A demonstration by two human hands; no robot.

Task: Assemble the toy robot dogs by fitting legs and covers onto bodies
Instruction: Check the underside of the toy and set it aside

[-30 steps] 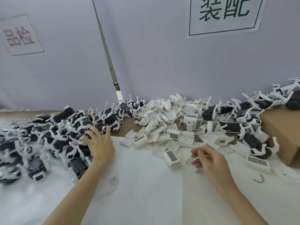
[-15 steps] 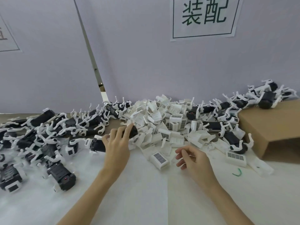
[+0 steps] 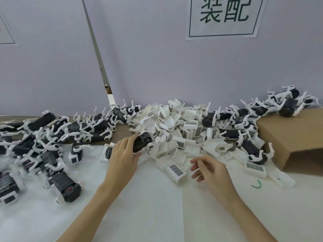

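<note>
Fingers of the left hand (image 3: pixel 123 155) curl around a black dog body (image 3: pixel 142 141), which lies just far of the palm, at the near edge of the pile of white covers (image 3: pixel 176 130). Right hand (image 3: pixel 212 169) hovers loosely curled and holds nothing, just right of one cover (image 3: pixel 175 170) on the table (image 3: pixel 157 206).

Your left hand (image 3: pixel 122 154) left the heap of assembled dogs (image 3: pixel 43 145), carried one black dog body (image 3: pixel 142 141) rightward, and brought it to the edge of the pile of white covers (image 3: pixel 174 130). Your right hand (image 3: pixel 211 169) loosened slightly beside a single cover (image 3: pixel 175 171).
</note>
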